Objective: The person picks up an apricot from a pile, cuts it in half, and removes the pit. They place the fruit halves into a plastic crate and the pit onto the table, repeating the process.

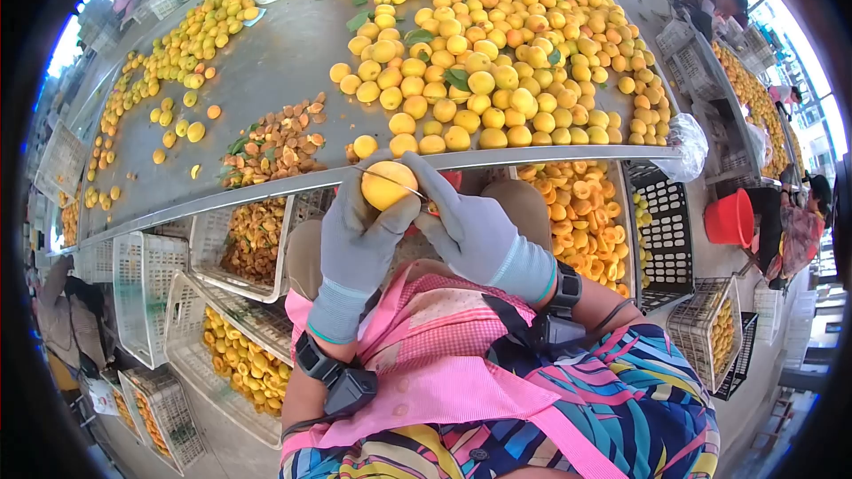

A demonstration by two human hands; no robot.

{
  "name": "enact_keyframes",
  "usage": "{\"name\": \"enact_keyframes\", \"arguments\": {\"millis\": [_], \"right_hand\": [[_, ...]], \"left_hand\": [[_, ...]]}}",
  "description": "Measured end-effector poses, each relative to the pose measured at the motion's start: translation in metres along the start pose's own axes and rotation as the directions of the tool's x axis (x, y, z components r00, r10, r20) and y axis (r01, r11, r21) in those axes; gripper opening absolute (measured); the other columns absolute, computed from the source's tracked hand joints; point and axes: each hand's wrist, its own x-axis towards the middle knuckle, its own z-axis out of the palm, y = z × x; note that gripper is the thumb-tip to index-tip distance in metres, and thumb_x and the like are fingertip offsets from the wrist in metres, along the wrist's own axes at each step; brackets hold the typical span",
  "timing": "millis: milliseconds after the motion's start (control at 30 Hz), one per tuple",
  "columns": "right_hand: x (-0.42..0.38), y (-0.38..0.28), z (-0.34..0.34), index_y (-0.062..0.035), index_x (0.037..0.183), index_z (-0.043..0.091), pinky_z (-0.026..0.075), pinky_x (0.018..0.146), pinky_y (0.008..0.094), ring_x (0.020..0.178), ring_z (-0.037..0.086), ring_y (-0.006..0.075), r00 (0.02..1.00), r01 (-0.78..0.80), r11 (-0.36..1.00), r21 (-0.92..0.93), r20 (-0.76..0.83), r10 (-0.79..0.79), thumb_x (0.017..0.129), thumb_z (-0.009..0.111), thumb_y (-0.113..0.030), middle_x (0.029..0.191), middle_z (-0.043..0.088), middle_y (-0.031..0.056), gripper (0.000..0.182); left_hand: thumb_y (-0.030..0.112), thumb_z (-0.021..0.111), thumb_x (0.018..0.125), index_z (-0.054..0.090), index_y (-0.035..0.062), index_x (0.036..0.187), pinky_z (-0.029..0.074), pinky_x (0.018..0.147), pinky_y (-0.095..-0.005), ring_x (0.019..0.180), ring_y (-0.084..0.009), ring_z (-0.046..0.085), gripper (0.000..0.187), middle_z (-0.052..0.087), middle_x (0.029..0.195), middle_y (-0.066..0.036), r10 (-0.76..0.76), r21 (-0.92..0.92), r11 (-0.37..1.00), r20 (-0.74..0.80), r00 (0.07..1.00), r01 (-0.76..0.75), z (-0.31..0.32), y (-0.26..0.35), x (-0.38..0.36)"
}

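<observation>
In front of the table edge, my gloved left hand (353,239) is wrapped round a whole-looking yellow apricot (387,190). My gloved right hand (479,235) grips a small knife (406,186), its thin blade lying across the upper side of the fruit. Most of the knife's handle is hidden by the fingers. Just beyond both hands, a large heap of apricots (497,111) with some green leaves covers the metal table (293,49). To the left of my hands, a pile of brown apricot pits (282,144) lies near the table's raised edge.
Under the edge stand a crate of pits (254,239), a crate of halved apricots (577,222) and a black crate (666,244). More halves fill a crate (244,359) at lower left. A red bucket (729,217) and other people are at right.
</observation>
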Motion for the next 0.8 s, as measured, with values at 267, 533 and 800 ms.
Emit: {"name": "enact_keyframes", "arguments": {"millis": [267,533,800], "right_hand": [[0.002,0.008,0.007,-0.0045,0.146,0.013,0.045,0.051,0.0407,0.055,0.058,0.0312,0.998,0.022,0.997,0.070,-0.054,-0.018,0.086,0.054,-0.015,0.060,0.057,0.0147,0.073],[-0.001,0.014,-0.004,-0.0048,0.145,0.015,0.045,0.051,0.0418,0.055,0.058,0.0334,0.999,-0.010,0.993,0.119,0.040,0.005,0.085,0.055,-0.015,0.060,0.056,0.0163,0.073],[-0.004,0.013,0.007,-0.0031,0.145,0.017,0.046,0.052,0.0414,0.056,0.058,0.0334,0.997,-0.005,0.992,0.128,-0.074,0.015,0.085,0.056,-0.015,0.061,0.057,0.0169,0.072]], "left_hand": [[0.014,0.062,0.089,0.043,-0.0039,0.129,0.043,0.092,-0.0252,0.105,-0.0140,0.054,0.047,0.056,0.118,-0.010,-0.222,-0.535,0.818,0.040,0.974,0.209,0.001,-0.006,0.001],[0.017,0.067,0.086,0.048,-0.0019,0.126,0.048,0.083,-0.0260,0.097,-0.0129,0.057,0.048,0.059,0.112,-0.007,0.047,0.106,0.993,-0.026,0.999,-0.044,0.007,0.002,0.006],[0.017,0.067,0.086,0.046,-0.0019,0.129,0.048,0.086,-0.0263,0.099,-0.0138,0.057,0.052,0.057,0.114,-0.009,-0.271,-0.559,0.788,0.063,0.961,0.259,0.007,-0.001,0.002]]}}
